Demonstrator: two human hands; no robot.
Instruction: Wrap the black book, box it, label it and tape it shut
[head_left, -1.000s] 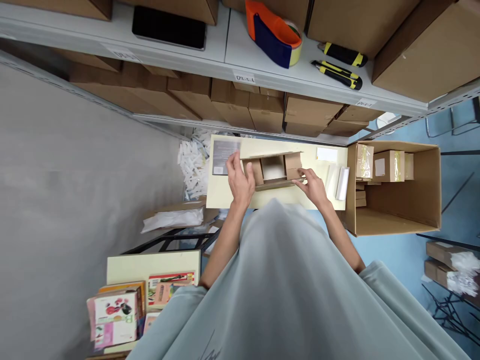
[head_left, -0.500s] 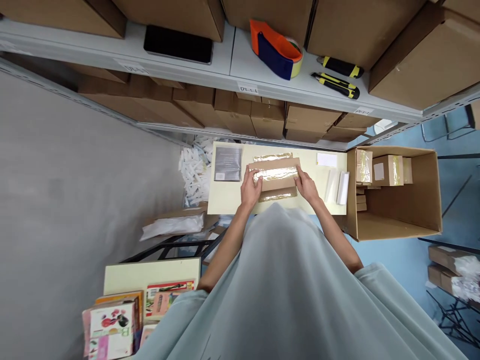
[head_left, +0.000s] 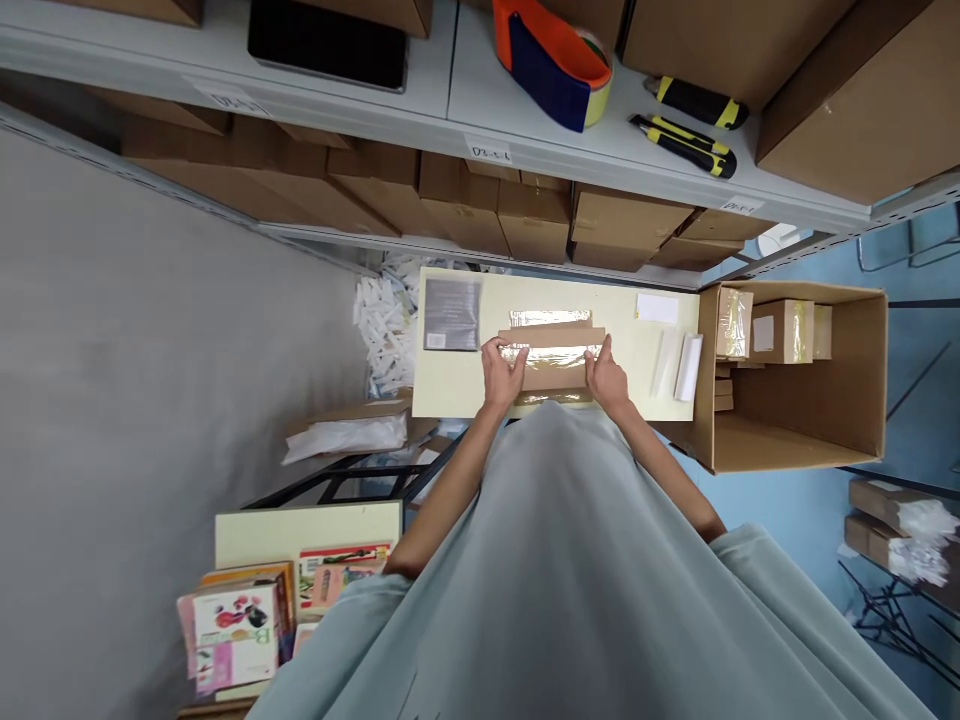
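Note:
A brown cardboard box [head_left: 553,375] with shiny clear tape along its top is between my hands. My left hand [head_left: 504,375] grips its left end, thumb on the taped face. At the right end my right hand [head_left: 606,378] holds on, its index finger stretched along the edge. Beneath the box, more taped cardboard [head_left: 551,318] shows at the far and near sides; how it joins the box is hidden. The pale yellow table [head_left: 457,390] carries all this. A dark grey flat packet [head_left: 452,315] lies left of my left hand.
A white label [head_left: 657,308] and white rolls [head_left: 688,367] lie on the table's right. Beside it stands an open carton [head_left: 795,450] holding small boxes. Overhead, a shelf [head_left: 420,110] bears a tape dispenser [head_left: 551,70], utility knives [head_left: 686,145] and a black phone-like slab [head_left: 328,45]. Books [head_left: 236,630] sit lower left.
The box has tilted, its far edge lowering in view and levelling out. My right index finger now points along its end. The camera view has shifted slightly.

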